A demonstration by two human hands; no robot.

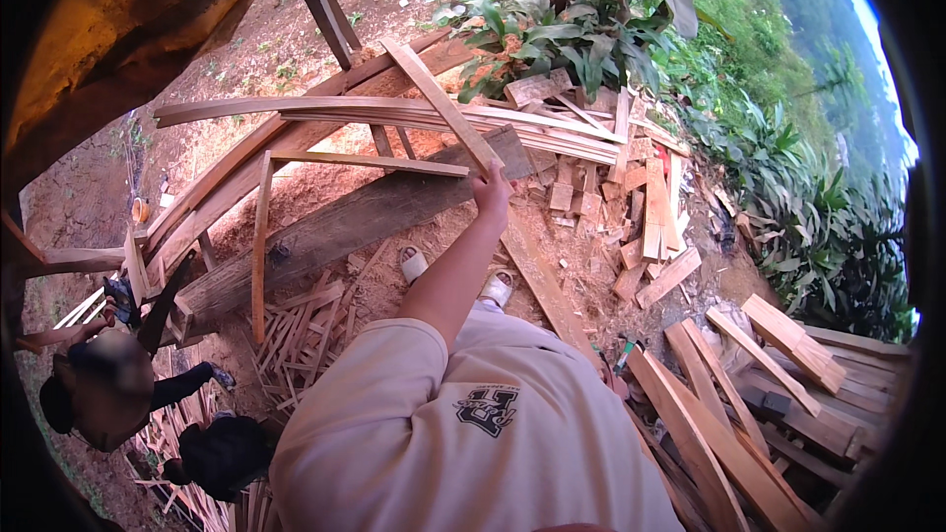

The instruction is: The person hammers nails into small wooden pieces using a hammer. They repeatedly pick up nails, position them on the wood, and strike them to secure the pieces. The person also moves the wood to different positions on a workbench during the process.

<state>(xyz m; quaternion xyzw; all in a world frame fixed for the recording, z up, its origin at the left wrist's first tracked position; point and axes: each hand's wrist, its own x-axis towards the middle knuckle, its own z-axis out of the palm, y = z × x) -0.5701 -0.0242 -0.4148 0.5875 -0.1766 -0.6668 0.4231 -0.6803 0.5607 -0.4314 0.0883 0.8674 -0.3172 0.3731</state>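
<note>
My left hand point(492, 194) reaches forward with its fingers wrapped around a long pale wooden board point(439, 99). The board slants from the far middle, past that hand, toward my right side. Low at my right, my right hand point(615, 381) shows only in part beside my shirt. A small green-and-black tool point(625, 353) sticks up from it; its exact kind is hard to make out. Beyond my left hand, a wide dark plank point(365, 222) lies across, with a thin strip point(365, 164) above it.
Long bowed boards point(394, 110) lie across the far side. Cut blocks and offcuts point(655, 217) lie piled at right over sawdust. Stacked planks point(700, 433) fill the near right. Another person point(108, 384) is at the left near scrap strips point(310, 330). Leafy plants point(591, 39) grow behind.
</note>
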